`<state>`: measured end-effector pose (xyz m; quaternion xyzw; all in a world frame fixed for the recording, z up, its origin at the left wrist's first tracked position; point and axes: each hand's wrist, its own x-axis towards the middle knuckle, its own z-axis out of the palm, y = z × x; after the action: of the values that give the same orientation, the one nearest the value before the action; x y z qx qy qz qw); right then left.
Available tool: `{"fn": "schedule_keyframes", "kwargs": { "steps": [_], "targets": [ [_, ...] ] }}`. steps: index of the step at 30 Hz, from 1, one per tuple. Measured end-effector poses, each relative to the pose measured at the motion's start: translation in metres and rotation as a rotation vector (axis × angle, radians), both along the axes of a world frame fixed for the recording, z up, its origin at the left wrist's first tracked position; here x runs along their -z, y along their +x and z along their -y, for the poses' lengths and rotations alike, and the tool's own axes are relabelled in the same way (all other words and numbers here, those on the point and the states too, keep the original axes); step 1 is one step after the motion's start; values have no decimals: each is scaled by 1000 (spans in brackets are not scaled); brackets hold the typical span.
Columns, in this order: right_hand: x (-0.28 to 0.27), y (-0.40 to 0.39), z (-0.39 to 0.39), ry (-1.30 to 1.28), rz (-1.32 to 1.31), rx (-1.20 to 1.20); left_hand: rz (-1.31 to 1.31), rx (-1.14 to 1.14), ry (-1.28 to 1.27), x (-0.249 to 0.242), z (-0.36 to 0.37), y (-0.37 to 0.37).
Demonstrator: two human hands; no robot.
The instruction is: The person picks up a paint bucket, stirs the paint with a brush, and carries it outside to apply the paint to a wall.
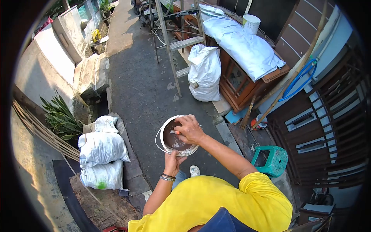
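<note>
My left hand (172, 161), with a bracelet on the wrist, grips the near rim of a small white bucket (165, 128) from below and holds it up in front of me. Brown liquid or paste (172, 140) lines the bucket's inside. My right hand (189, 128) reaches over the bucket's far rim, its fingers closed on a small tool with an orange part (176, 132) that dips into the bucket. The rest of the tool is hidden by the hand. The bucket's wire handle hangs down at its left side.
Below is a dark paved alley. Stacked white sacks (101, 149) lie at the left by a plant (60, 118). A ladder (172, 42), a white sack (205, 71) and a wooden cabinet (241, 83) stand ahead. A green plastic stool (272, 158) is at the right.
</note>
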<state>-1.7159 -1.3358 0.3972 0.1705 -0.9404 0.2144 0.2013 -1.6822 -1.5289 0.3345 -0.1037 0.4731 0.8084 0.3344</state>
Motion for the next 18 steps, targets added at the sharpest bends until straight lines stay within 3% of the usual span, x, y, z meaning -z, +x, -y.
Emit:
{"fn": "schedule_keyframes", "kwargs": {
  "steps": [4, 6, 7, 11, 18],
  "targets": [
    [5, -92, -44, -176, -85, 124, -55, 77, -48, 3, -24, -102],
    [9, -143, -63, -210, -19, 144, -28, 139, -34, 3, -34, -162],
    [9, -167, -73, -247, 133, 168, -44, 147, -42, 2, -36, -184],
    [15, -251, -106, -318, 151, 284, -91, 293, -64, -19, -60, -303],
    [-13, -311, -187, -515, 109, 619, -189, 640, -114, -61, -148, -447]
  ]
}}
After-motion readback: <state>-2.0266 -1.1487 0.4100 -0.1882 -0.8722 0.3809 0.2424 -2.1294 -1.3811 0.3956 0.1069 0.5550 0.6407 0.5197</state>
